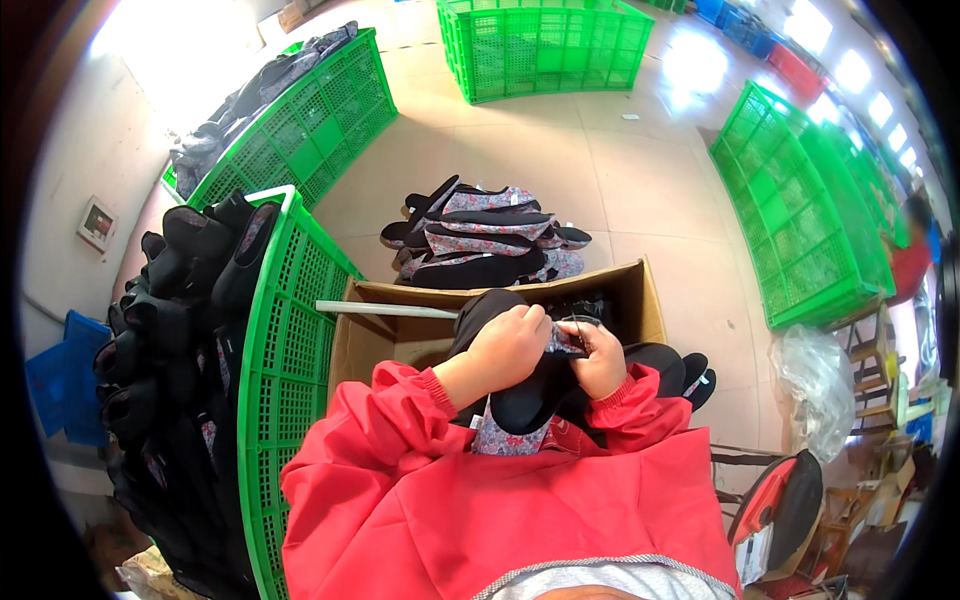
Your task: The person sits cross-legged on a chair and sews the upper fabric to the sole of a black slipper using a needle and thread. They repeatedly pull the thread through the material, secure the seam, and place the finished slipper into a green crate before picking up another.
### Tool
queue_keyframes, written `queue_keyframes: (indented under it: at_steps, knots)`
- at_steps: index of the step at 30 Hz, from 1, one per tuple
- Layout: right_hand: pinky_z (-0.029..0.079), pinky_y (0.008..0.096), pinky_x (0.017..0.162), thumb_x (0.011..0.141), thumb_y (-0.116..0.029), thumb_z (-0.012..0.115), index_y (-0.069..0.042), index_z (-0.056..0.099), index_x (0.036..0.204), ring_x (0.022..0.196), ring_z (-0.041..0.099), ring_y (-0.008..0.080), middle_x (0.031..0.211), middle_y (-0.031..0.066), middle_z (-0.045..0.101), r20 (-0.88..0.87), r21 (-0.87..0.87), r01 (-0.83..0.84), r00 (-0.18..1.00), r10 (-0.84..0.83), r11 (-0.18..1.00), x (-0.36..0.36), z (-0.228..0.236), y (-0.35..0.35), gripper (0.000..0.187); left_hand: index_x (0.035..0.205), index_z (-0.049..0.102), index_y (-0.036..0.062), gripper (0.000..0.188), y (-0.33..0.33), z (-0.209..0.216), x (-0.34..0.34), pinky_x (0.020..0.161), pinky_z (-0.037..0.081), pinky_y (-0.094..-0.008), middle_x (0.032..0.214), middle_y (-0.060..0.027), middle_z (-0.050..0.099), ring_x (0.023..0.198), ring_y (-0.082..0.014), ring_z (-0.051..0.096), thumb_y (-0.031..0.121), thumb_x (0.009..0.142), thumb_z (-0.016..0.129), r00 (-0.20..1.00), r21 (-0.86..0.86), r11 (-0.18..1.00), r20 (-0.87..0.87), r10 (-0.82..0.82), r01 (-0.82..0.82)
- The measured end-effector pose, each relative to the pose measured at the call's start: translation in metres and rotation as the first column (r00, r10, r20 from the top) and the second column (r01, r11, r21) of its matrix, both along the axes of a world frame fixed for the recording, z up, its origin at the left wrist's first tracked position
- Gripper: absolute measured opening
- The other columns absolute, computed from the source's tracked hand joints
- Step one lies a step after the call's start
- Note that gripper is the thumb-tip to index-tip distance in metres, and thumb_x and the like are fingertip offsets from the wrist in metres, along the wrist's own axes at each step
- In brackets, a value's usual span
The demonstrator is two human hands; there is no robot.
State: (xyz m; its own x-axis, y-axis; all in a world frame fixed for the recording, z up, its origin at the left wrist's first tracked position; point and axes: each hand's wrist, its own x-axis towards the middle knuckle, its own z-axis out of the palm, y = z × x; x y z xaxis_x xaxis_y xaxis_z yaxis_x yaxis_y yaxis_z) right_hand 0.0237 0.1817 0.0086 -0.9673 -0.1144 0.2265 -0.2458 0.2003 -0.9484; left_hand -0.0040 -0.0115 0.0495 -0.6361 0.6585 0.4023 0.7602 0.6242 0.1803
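In front of my chest I hold a black slipper [482,318] with floral-patterned cloth at its opening. My left hand [510,345] is closed around it, fingers bent over the edge. Close by, my right hand [598,362] pinches the slipper's patterned edge. Something thin and dark shows between the two hands, too small to make out. Another black slipper with a floral lining [508,440] lies against my lap below my hands. An open cardboard box [648,305] sits just beyond them, and dark things inside it are partly hidden.
Floral and black slippers [480,235] are piled on the floor beyond the box. A green crate [290,380] with many black slippers [170,330] stands at my left. More green crates [545,50] stand farther off. A pale stick [385,310] crosses the box edge. Clear plastic [815,385] lies right.
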Motion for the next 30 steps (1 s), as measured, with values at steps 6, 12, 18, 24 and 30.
queue_keyframes:
  at_steps: [6, 12, 18, 24, 30]
  knots:
    - [0.049, 0.0277, 0.075, 0.069, 0.016, 0.053, 0.002, 0.067, 0.099, 0.085, 0.064, 0.0154, 0.092, 0.0083, 0.066, -0.039, 0.149, -0.233, 0.970, 0.241, 0.961, 0.002, 0.040, 0.001, 0.036, 0.090, 0.060, 0.0009, 0.021, -0.025, 0.021, 0.009, 0.074, 0.049, -0.0375, 0.087, -0.0107, 0.053, 0.082, -0.0293, 0.057, 0.007, 0.070, 0.062, 0.972, -0.032, 0.986, 0.173, -0.157, 0.165]
    - [0.045, 0.0237, 0.069, 0.075, 0.010, 0.055, -0.001, 0.064, 0.090, 0.076, 0.056, 0.0066, 0.083, -0.0005, 0.063, 0.296, -0.398, -0.424, 0.780, 0.551, 0.814, -0.003, 0.028, 0.011, 0.021, 0.088, 0.061, -0.0001, 0.012, -0.032, 0.028, 0.025, 0.072, 0.048, -0.0406, 0.084, -0.0177, 0.059, 0.082, -0.0378, 0.060, 0.001, 0.077, 0.066, 0.809, 0.399, 0.917, 0.533, -0.248, 0.018]
    - [0.030, 0.0186, 0.047, 0.084, -0.012, 0.072, -0.004, 0.062, 0.097, 0.053, 0.044, 0.0028, 0.074, -0.0026, 0.058, 0.410, -0.691, -0.242, 0.645, 0.645, 0.681, 0.004, 0.024, -0.001, 0.018, 0.107, 0.063, -0.0005, 0.016, -0.037, 0.023, 0.044, 0.075, 0.051, -0.0256, 0.098, -0.0029, 0.067, 0.085, -0.0082, 0.061, 0.011, 0.098, 0.057, -0.090, 0.425, 0.529, 0.712, -0.697, -0.734]
    - [0.034, 0.0176, 0.048, 0.087, -0.014, 0.069, -0.003, 0.058, 0.114, 0.057, 0.051, 0.0045, 0.085, 0.0023, 0.064, 0.366, -0.743, -0.196, 0.682, 0.633, 0.640, 0.004, 0.006, -0.013, 0.031, 0.118, 0.058, -0.0003, 0.028, -0.043, 0.025, 0.048, 0.084, 0.054, -0.0287, 0.107, -0.0073, 0.067, 0.092, -0.0135, 0.065, 0.020, 0.098, 0.059, -0.217, 0.374, 0.423, 0.482, -0.849, -0.825]
    - [0.054, 0.0263, 0.069, 0.091, -0.009, 0.061, -0.003, 0.051, 0.123, 0.080, 0.066, 0.0154, 0.100, 0.0096, 0.067, 0.293, -0.880, -0.058, 0.716, 0.633, 0.472, 0.006, -0.008, -0.037, 0.034, 0.123, 0.055, 0.0000, 0.039, -0.036, 0.021, 0.057, 0.090, 0.053, -0.0329, 0.114, -0.0100, 0.065, 0.100, -0.0200, 0.065, 0.027, 0.096, 0.062, -0.264, 0.348, 0.350, 0.271, -0.926, -0.870]
